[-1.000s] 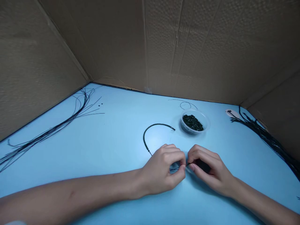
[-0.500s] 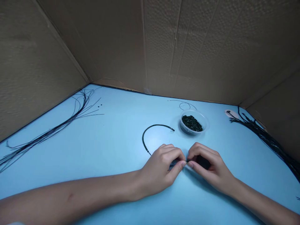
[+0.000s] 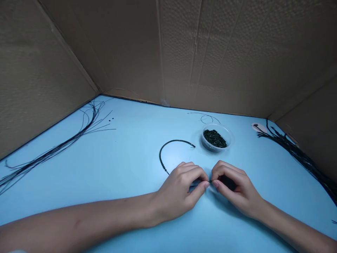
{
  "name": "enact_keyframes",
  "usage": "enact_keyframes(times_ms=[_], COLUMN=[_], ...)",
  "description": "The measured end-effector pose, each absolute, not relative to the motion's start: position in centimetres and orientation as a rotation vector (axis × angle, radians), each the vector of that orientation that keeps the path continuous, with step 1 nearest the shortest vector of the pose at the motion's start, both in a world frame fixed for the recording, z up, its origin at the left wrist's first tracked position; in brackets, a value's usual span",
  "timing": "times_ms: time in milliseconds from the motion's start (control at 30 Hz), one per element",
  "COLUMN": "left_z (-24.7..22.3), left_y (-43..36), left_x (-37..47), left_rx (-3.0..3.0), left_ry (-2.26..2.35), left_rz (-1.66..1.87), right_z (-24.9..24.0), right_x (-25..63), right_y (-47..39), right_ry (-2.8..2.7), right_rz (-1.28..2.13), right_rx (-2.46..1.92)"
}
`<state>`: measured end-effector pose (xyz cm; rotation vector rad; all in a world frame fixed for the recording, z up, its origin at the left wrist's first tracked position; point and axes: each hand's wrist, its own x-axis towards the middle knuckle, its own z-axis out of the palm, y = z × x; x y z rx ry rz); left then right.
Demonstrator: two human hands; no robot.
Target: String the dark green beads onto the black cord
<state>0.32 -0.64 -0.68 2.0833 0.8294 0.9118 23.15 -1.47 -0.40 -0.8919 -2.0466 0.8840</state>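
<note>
A strand of small dark beads [image 3: 167, 144] threaded on a thin cord curves over the blue table. Its bare cord end runs under my left hand [image 3: 188, 186], whose thumb and forefinger are pinched together at the fingertips. Facing it, my right hand [image 3: 234, 182] is also closed in a pinch, its fingertips almost touching the left ones. A tiny dark green bead [image 3: 210, 181] shows between the two pairs of fingertips. The cord inside my left hand is mostly hidden. Just beyond my hands stands a clear round tub [image 3: 229, 138] holding many loose dark green beads [image 3: 214, 138].
Thin black cords [image 3: 60, 144] lie in a bundle at the left. Dark finished-looking strands [image 3: 295, 149] run along the right edge, beside a pale round tag [image 3: 259, 127]. A loose thin cord [image 3: 206, 116] curls behind the tub. Cardboard walls [image 3: 131, 49] enclose the table's back and sides.
Both hands keep the same pinch at nearly the same spot. Slightly more of the dark piece shows between the fingertips. The whole view has shifted a little.
</note>
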Motion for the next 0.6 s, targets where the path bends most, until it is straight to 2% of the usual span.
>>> enact_keyframes(times_ms=[233, 467, 600], left_z=[-0.7, -0.8, -0.8], left_y=[-0.6, -0.8, -0.8], left_x=[0.3, 0.3, 0.3], left_rx=[2.113, 2.062, 2.036], left_ry=[0.781, 0.857, 0.846], left_rz=[0.942, 1.010, 1.056], right_z=[-0.7, -2.2, -1.9], right_x=[23.1, 24.7, 24.2], right_y=[-1.8, -0.9, -1.0], right_ry=[-2.028, -1.265, -1.539], right_rz=[0.942, 1.123, 1.255], right_rx=[-0.870, -0.893, -0.891])
